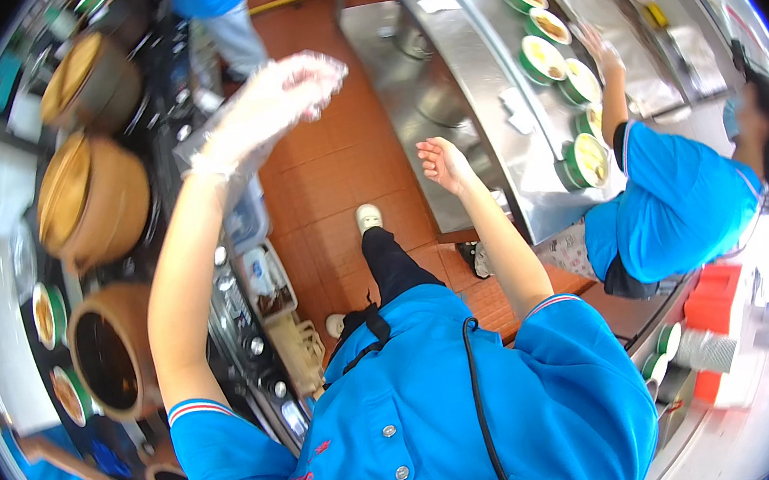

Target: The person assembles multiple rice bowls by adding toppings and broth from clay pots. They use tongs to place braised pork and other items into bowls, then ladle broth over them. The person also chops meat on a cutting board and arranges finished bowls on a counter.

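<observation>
My left hand (pixel 293 90), in a loose clear plastic glove, is raised over the aisle beside the stove, fingers loosely bent. I see nothing held in it. Bare and half curled, my right hand (pixel 445 164) hangs in the air by the edge of the steel counter (pixel 546 218), touching nothing. To its right, on that counter, stands a row of green-and-white bowls with food, among them a bowl (pixel 589 160) at the near end. Left of me, clay pots line the black stove: a pot with a wooden lid (pixel 95 202) and an uncovered pot (pixel 143 338) with dark contents.
A co-worker (pixel 678 192) in blue reaches over the bowls at the right. Another person (pixel 215 3) stands farther along the aisle. A third person's arm (pixel 75 460) shows at the lower left. Plastic bins (pixel 285 272) sit on the red tiled floor (pixel 310 184) beside the stove.
</observation>
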`<control>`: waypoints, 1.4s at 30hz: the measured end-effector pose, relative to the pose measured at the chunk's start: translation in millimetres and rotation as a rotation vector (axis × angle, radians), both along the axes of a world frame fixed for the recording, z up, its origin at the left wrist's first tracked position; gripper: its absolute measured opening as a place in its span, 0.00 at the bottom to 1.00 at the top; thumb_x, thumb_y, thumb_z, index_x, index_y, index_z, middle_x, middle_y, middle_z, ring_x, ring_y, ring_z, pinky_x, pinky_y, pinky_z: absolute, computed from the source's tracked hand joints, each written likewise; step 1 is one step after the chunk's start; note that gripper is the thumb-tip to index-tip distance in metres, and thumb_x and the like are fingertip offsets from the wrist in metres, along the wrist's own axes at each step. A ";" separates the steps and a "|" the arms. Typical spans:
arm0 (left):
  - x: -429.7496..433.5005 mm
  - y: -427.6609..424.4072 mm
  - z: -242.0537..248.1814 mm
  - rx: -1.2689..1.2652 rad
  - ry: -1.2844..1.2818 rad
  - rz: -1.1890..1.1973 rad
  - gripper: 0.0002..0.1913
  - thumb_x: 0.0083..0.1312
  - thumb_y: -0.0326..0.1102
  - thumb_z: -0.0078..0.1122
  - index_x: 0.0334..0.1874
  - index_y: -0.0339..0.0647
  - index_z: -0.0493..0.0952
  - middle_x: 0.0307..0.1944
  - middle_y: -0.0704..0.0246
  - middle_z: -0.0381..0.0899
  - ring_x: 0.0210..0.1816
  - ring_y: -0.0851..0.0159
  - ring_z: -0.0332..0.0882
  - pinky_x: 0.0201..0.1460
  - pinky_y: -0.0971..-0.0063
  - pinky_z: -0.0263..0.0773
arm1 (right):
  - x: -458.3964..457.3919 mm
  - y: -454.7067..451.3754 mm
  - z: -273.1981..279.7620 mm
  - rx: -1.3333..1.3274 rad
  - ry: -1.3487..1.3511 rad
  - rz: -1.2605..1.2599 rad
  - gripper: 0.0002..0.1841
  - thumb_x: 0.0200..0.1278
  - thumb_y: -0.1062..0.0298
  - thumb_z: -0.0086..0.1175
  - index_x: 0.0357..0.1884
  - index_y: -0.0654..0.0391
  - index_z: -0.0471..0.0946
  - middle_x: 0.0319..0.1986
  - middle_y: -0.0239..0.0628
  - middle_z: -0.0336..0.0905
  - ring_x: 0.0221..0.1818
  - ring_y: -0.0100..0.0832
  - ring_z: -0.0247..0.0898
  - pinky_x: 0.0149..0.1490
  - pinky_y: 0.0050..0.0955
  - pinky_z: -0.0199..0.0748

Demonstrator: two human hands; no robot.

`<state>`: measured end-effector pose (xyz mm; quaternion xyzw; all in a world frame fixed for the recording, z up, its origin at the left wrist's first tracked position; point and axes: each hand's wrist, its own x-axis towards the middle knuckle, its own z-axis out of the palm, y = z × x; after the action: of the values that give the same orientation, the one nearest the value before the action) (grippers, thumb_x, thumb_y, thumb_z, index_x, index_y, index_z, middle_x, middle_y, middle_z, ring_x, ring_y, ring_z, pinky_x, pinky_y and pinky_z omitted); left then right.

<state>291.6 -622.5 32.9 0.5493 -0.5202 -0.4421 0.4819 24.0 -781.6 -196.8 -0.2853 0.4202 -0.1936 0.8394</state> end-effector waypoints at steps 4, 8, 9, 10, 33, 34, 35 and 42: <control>-39.2 -111.7 -53.2 0.142 0.112 -0.191 0.11 0.65 0.36 0.58 0.46 0.39 0.79 0.36 0.75 0.77 0.37 0.80 0.72 0.38 0.86 0.68 | -74.7 -90.8 -20.3 -0.308 0.252 -0.230 0.13 0.66 0.61 0.46 0.38 0.61 0.75 0.29 0.36 0.78 0.20 0.21 0.64 0.26 0.18 0.63; -73.5 -212.2 -116.0 0.330 0.426 -0.167 0.11 0.66 0.34 0.56 0.47 0.38 0.78 0.38 0.71 0.79 0.38 0.76 0.76 0.41 0.84 0.72 | -139.7 -176.5 -34.6 -0.580 0.600 -0.358 0.12 0.65 0.62 0.48 0.38 0.62 0.76 0.28 0.38 0.79 0.23 0.21 0.69 0.28 0.20 0.67; -81.9 -228.6 -134.1 0.378 0.526 -0.131 0.13 0.67 0.36 0.55 0.49 0.37 0.77 0.40 0.69 0.80 0.39 0.74 0.78 0.43 0.82 0.74 | -154.6 -189.8 -39.5 -0.607 0.716 -0.346 0.15 0.63 0.60 0.50 0.40 0.62 0.76 0.31 0.39 0.80 0.28 0.26 0.73 0.36 0.25 0.70; -91.9 -242.7 -152.7 0.424 0.571 -0.101 0.13 0.67 0.36 0.55 0.50 0.37 0.76 0.40 0.70 0.80 0.39 0.74 0.78 0.42 0.81 0.75 | -163.7 -194.2 -47.8 -0.711 0.866 -0.380 0.16 0.62 0.59 0.52 0.40 0.63 0.76 0.31 0.40 0.80 0.31 0.30 0.74 0.39 0.28 0.71; -224.9 -467.0 -286.1 -0.338 -0.597 -0.714 0.14 0.59 0.37 0.58 0.46 0.44 0.76 0.47 0.62 0.75 0.52 0.53 0.71 0.56 0.62 0.67 | -147.0 -195.8 -77.0 -0.603 0.942 -0.734 0.15 0.57 0.60 0.65 0.25 0.64 0.79 0.25 0.30 0.73 0.23 0.21 0.65 0.31 0.21 0.65; -224.8 -469.3 -284.5 -0.368 -0.553 -0.710 0.14 0.59 0.37 0.58 0.47 0.44 0.76 0.47 0.62 0.75 0.52 0.53 0.71 0.56 0.61 0.67 | -145.1 -196.3 -77.7 -0.605 0.944 -0.756 0.15 0.57 0.61 0.64 0.25 0.64 0.80 0.24 0.30 0.74 0.23 0.21 0.65 0.31 0.21 0.65; -224.2 -470.1 -282.5 -0.383 -0.543 -0.733 0.14 0.58 0.36 0.58 0.47 0.44 0.75 0.48 0.62 0.74 0.52 0.53 0.71 0.57 0.61 0.67 | -143.0 -196.3 -77.5 -0.594 0.964 -0.764 0.14 0.58 0.61 0.64 0.25 0.65 0.80 0.23 0.29 0.75 0.23 0.21 0.66 0.31 0.21 0.66; -222.1 -464.7 -287.4 -0.571 -0.416 -0.932 0.19 0.56 0.32 0.57 0.52 0.40 0.72 0.53 0.60 0.72 0.59 0.53 0.68 0.63 0.60 0.64 | -133.7 -201.1 -63.3 -0.243 0.884 -0.926 0.14 0.62 0.64 0.60 0.34 0.69 0.82 0.23 0.38 0.82 0.23 0.24 0.73 0.30 0.22 0.68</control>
<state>69.5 -1087.2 -254.6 0.1862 -0.8892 -0.3323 0.2533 -109.7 -982.7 -260.1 -0.2204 0.7806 -0.4456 0.3789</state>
